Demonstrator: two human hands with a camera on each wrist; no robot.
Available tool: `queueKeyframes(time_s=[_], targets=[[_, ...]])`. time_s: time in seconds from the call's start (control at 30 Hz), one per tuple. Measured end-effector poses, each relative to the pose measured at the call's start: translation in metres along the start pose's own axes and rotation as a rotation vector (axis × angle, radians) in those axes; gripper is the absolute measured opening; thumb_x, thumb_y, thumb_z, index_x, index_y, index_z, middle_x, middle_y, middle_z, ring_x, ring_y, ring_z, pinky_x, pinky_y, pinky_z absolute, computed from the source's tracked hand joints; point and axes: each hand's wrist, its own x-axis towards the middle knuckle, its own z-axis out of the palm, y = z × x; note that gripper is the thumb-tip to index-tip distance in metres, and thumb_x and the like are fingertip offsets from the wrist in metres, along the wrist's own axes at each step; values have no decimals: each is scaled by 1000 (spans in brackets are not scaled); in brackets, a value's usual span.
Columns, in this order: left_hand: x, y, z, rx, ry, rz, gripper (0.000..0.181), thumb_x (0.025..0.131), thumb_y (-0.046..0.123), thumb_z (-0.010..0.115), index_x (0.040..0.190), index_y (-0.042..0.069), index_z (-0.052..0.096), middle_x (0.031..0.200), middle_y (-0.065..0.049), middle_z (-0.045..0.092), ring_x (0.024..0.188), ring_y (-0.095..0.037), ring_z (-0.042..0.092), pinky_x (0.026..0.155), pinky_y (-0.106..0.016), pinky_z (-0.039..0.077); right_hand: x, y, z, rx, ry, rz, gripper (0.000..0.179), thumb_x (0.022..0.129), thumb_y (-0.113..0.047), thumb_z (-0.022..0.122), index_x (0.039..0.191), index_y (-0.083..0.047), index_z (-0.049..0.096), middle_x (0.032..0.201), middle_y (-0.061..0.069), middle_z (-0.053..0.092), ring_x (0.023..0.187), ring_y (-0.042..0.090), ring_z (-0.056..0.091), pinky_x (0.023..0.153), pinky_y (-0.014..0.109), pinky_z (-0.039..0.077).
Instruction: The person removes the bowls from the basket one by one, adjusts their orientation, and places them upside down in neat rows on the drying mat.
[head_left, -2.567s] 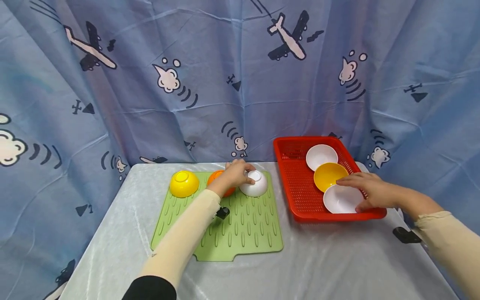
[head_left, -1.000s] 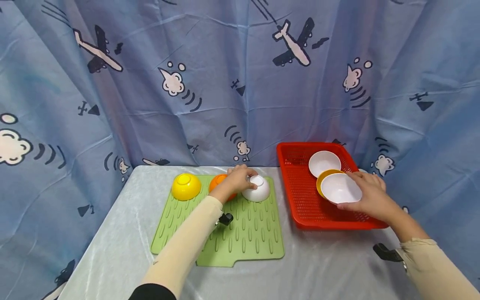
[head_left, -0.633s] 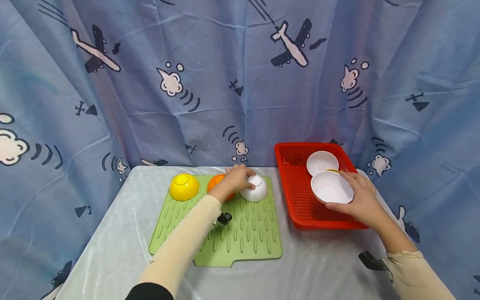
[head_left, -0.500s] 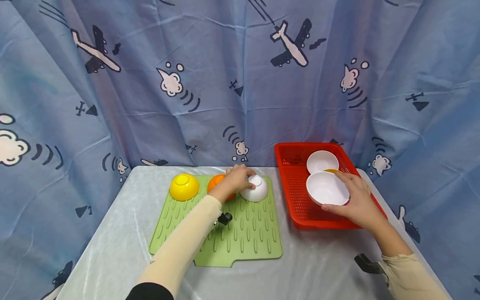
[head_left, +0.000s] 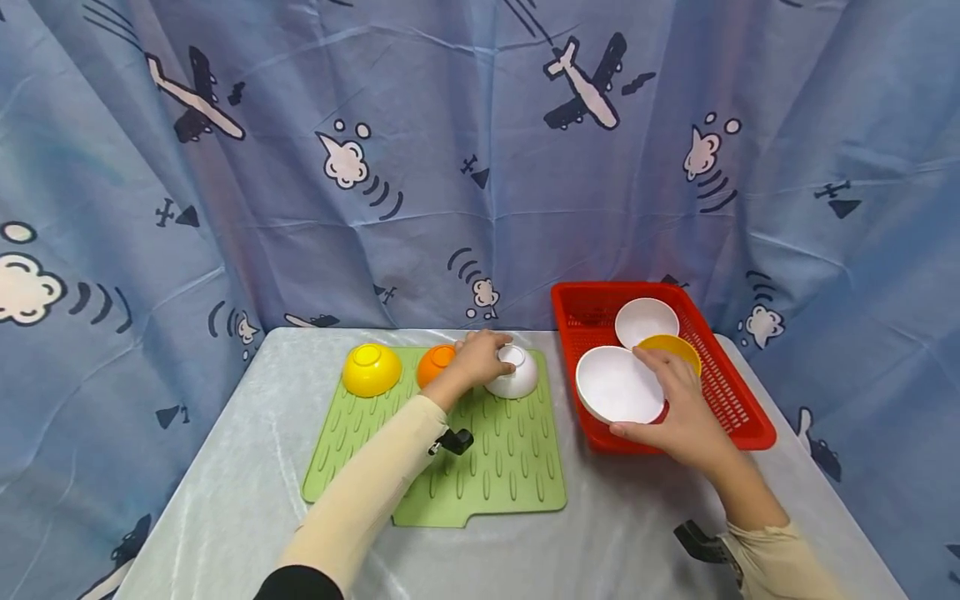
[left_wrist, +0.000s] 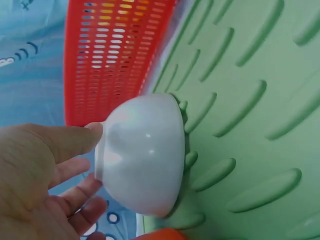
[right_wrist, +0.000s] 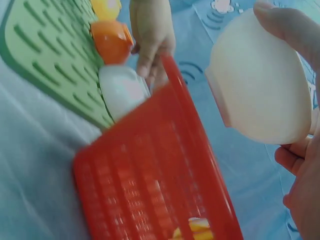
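Observation:
My left hand (head_left: 477,360) is at an upside-down white bowl (head_left: 517,377) on the green drying mat (head_left: 480,467). In the left wrist view its thumb and fingertips pinch the small foot of that bowl. An orange bowl (head_left: 433,363) and a yellow bowl (head_left: 372,372), also upside down, stand in line to the left; my left hand partly hides the orange one. My right hand (head_left: 686,412) grips another white bowl (head_left: 618,385) by its side, thumb near and fingers far, mouth tilted toward me. It is held up over the red basket (head_left: 757,437).
Inside the basket lie a white bowl (head_left: 647,320) and a yellow-orange bowl (head_left: 678,348), mouths up. The basket stands right of the mat on a table with a pale cloth (head_left: 600,533). A blue patterned curtain (head_left: 420,167) hangs behind.
My right hand has lifted the white bowl from the basket's near right corner and carried it left, uncovering the yellow-orange bowl again. My left hand has stayed at its bowl.

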Motion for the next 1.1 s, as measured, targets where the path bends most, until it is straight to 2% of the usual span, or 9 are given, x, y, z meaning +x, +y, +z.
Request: queueKeyframes(time_s=[0.13,0.27,0.43,0.53,0.8,0.97,1.1], targets=[[-5,-2,-5,-93,7,18,60,91,32,77,145,16,59,139,-10,61,125,-35,49,103,-55,33,-1,-10,13,37,18,-55,107,63,-33,98,154,-13,44,147,18,42,133,38,34,96,69,43],[-17,-7,-9,-239,55,62,55,93,28,75,143,11,60,140,-13,58,129,-36,51,107,-53,38,0,-16,25,75,33,-94,108,60,-29,99,152,-11,47,147,16,43,134,36,34,97,66,41],[-45,-10,-16,-423,127,128,49,94,23,74,139,7,62,135,-14,62,121,-35,58,103,-49,47,1,-27,36,113,15,-121,107,59,-29,99,152,-12,47,146,15,43,134,35,33,98,66,41],[-65,-9,-24,-485,131,159,47,94,20,75,137,5,63,134,-14,62,120,-33,57,102,-52,48,2,-33,41,128,10,-141,108,58,-28,99,152,-13,48,145,13,44,135,33,33,99,66,40],[-118,-10,-41,-540,92,191,47,92,23,78,136,12,63,135,-7,62,122,-33,56,104,-58,45,6,-46,59,139,-13,-221,108,57,-35,100,150,-14,50,145,9,46,135,32,33,102,62,31],[-145,-11,-44,-536,82,223,55,90,30,80,140,17,60,139,0,59,125,-27,56,101,-55,46,5,-55,70,154,-44,-224,108,56,-38,100,149,-15,50,144,6,46,135,31,33,102,62,33],[-163,-10,-47,-539,108,246,61,87,30,83,142,17,58,139,1,59,123,-23,55,97,-51,44,7,-66,78,166,-65,-233,108,56,-38,100,150,-18,50,144,4,47,134,30,33,101,63,36]])
